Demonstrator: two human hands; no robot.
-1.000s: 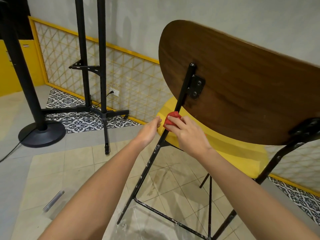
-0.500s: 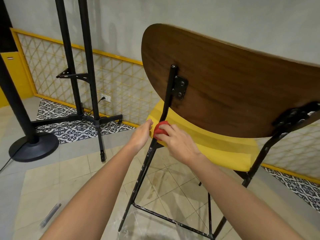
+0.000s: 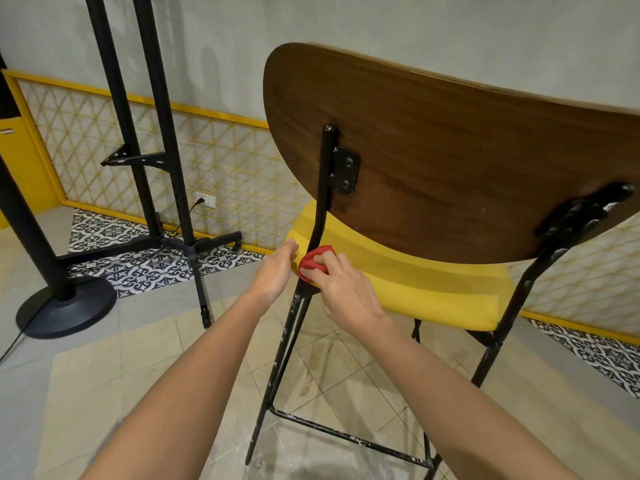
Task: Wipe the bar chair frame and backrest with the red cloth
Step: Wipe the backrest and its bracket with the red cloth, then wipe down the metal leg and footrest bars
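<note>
The right hand (image 3: 341, 292) has its fingers (image 3: 327, 266) curled tight over the bunched red cloth (image 3: 316, 258). It presses the cloth against the black frame upright (image 3: 321, 202) where that bar passes the rear corner of the yellow seat (image 3: 415, 285). The left hand (image 3: 275, 271) lies just across the bar, fingers loosely extended, tips touching the seat's corner, holding nothing. The bar runs steeply from the floor (image 3: 173, 358) up to the wooden backrest (image 3: 450, 161), which lies straight above the cloth. I'd judge the next stroke follows the bar, and the right hand makes it.
</note>
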